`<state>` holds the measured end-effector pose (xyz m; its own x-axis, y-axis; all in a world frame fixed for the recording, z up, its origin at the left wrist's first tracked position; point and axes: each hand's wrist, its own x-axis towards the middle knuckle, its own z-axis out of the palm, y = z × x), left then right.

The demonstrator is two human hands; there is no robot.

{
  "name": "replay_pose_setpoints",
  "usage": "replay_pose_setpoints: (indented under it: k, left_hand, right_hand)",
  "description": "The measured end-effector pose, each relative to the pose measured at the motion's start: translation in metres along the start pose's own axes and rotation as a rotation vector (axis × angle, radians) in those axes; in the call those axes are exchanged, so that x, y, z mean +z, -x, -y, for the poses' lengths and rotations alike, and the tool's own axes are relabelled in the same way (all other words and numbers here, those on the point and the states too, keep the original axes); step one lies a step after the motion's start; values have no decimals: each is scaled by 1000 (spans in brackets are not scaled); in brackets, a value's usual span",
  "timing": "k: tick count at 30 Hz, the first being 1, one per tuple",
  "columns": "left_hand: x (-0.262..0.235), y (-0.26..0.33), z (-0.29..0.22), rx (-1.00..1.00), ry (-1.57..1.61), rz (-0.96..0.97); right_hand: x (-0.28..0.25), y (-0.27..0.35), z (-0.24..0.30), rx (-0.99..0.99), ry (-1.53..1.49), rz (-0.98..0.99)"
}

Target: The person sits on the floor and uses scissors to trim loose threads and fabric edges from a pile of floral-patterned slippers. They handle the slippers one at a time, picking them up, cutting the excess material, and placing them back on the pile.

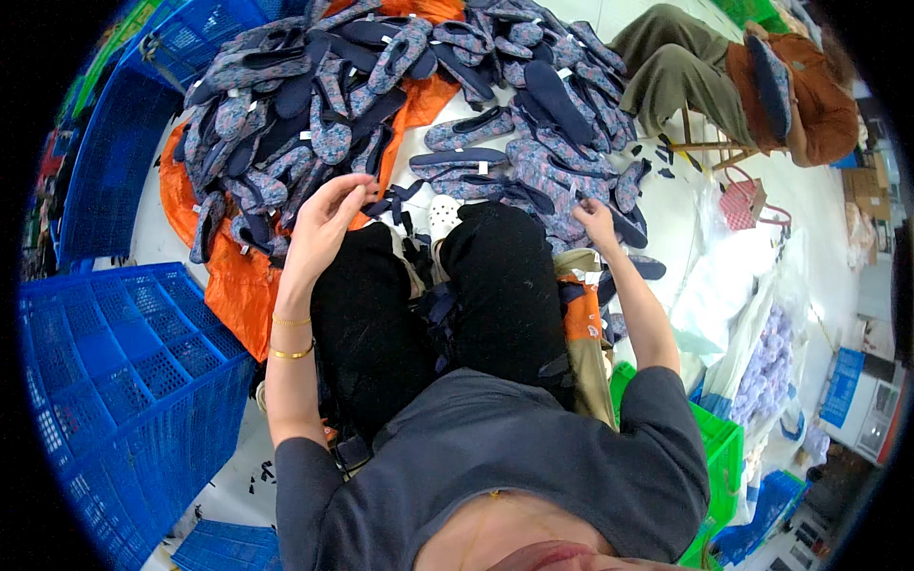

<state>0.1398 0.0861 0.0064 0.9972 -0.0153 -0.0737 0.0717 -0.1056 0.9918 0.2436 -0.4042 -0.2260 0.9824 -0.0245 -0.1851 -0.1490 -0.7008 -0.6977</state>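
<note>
My left hand (pixel 328 217) is raised above my left knee, its fingers stretched and loosely bent, with nothing visible in them. Just beyond its fingertips lie dark fabric scraps (pixel 390 202). On the right, my right hand (pixel 597 225) has its fingertips pinched at the edge of a blue-and-pink patterned slipper (pixel 566 195) among other slippers. Straight ahead, a dark-soled slipper (pixel 459 158) and a patterned slipper (pixel 469 129) lie on the white floor. A large heap of similar slippers (pixel 328 128) spreads over an orange sheet (pixel 238 300).
Blue plastic crates (pixel 143 333) stand along my left. A green crate (pixel 716 443) is behind my right elbow. To the far right, a seated person (pixel 681 71) holds a slipper (pixel 767 86). A checked bag (pixel 743 205) and white plastic sacks (pixel 714 295) rest nearby.
</note>
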Motion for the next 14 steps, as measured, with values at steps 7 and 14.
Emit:
replay_pose_setpoints:
  k: [7,14]
  left_hand:
    - [9,-20,-18,-53,72,3]
    - [18,-4,-76,320,315,-132]
  right_hand:
    - [-56,44,207,-223,-707,328]
    - [-29,80,297,-493,-592,587]
